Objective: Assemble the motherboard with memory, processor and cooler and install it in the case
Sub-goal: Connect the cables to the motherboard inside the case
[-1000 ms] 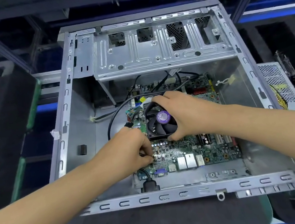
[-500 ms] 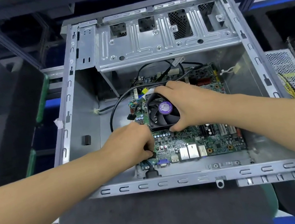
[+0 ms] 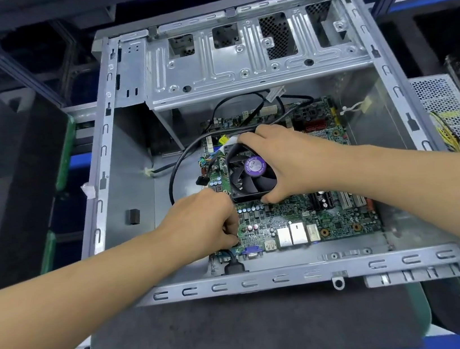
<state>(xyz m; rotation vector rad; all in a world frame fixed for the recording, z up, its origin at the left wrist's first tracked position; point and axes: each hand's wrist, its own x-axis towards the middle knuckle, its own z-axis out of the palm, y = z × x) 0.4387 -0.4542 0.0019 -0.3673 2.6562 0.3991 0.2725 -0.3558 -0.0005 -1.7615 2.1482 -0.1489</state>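
My right hand (image 3: 289, 160) clamps cooler (image 3: 252, 175), fingers curled round its edges; left hand (image 3: 206, 222) beside it, fingers pinching board (image 3: 303, 223) edge; purple fan label unreadable.

You have one open case (image 3: 267, 280) in the centre of the frame, holding one motherboard (image 3: 303, 223) and one cooler (image 3: 252, 174). Two hands are inside: left hand (image 3: 203, 222) lower centre, right hand (image 3: 286, 160) centre. One perforated metal unit (image 3: 444, 111) sits at the right edge.
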